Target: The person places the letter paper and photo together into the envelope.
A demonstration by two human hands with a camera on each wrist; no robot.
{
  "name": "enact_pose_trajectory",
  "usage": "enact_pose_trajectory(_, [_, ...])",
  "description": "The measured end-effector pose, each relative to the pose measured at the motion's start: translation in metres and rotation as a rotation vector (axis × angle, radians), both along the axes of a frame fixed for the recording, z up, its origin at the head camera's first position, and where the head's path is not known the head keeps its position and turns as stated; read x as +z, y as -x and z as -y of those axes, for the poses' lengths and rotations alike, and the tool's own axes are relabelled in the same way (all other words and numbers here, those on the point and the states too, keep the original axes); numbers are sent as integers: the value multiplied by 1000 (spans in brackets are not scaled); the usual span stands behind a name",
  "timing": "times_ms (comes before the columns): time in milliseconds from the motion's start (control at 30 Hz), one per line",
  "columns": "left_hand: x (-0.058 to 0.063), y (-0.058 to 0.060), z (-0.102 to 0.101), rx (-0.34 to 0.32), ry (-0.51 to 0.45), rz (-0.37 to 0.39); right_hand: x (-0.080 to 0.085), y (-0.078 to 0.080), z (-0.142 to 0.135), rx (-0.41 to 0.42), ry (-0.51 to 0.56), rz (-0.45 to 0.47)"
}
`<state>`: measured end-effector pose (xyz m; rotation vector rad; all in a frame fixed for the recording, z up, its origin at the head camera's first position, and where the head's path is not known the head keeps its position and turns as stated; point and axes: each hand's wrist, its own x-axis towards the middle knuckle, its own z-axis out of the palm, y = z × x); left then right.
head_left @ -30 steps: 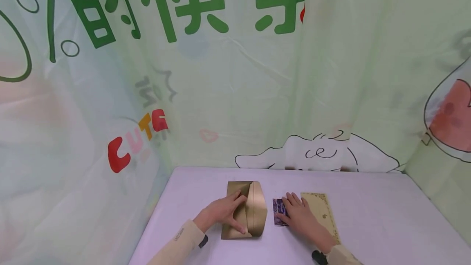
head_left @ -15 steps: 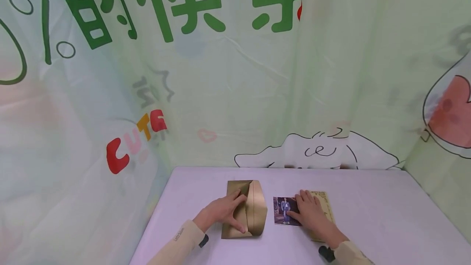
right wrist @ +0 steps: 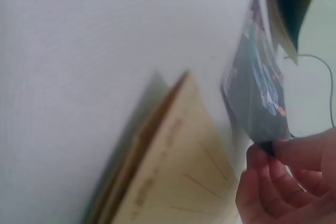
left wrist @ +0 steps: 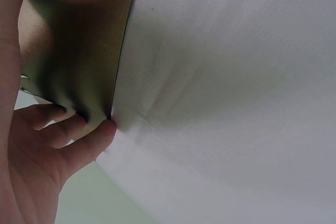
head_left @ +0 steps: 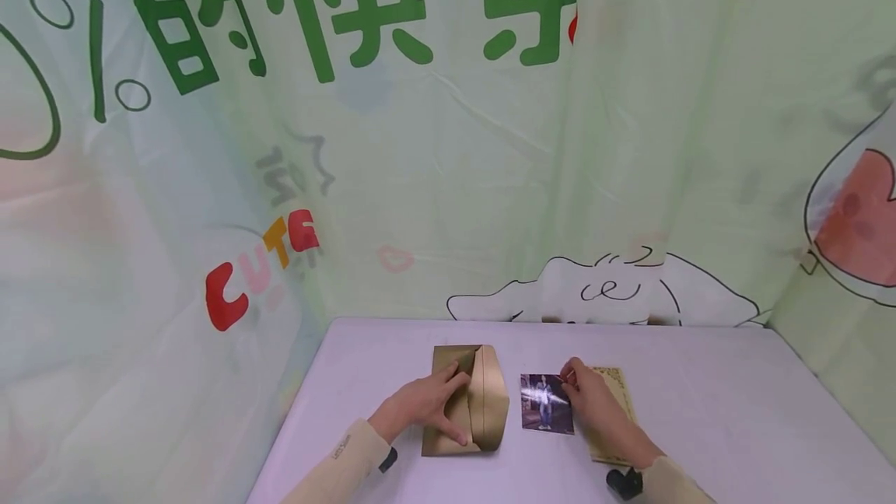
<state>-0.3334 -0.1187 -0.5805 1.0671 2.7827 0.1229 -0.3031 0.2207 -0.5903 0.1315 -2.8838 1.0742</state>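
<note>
A gold-brown envelope (head_left: pixel 492 403) lies on the table with its flap unfolded to the right. My left hand (head_left: pixel 427 401) rests on the envelope, thumb and fingers spread over its opening. In the left wrist view, the fingertips (left wrist: pixel 107 127) press at the envelope's edge. Right of it is a glossy photo (head_left: pixel 542 404) of a standing figure. My right hand (head_left: pixel 595 403) pinches the photo's upper right corner between thumb and fingers; the right wrist view shows the photo (right wrist: pixel 257 87) tilted. Partly hidden under the right forearm lies a folded cream paper (head_left: pixel 619 387) with a patterned border.
The pale table (head_left: pixel 728 411) extends to the right of the cream paper. Printed curtains (head_left: pixel 455 177) close off the back and sides. A thin dark cable-like line (right wrist: pixel 332 87) curves past the photo in the right wrist view.
My right hand slid the photo out to the right, uncovering its picture, and its flat fingers have curled to pinch the corner. The left hand and envelope stay in place.
</note>
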Motion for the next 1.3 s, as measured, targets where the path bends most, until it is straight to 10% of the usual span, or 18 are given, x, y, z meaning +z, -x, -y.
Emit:
enact_pose_trajectory(633, [-1,0,1,16,-6,13,37,10,-11,1,280,-35])
enact_pose_trajectory(1300, [-2,1,1,24,21,12,10,16,49,9,327,15])
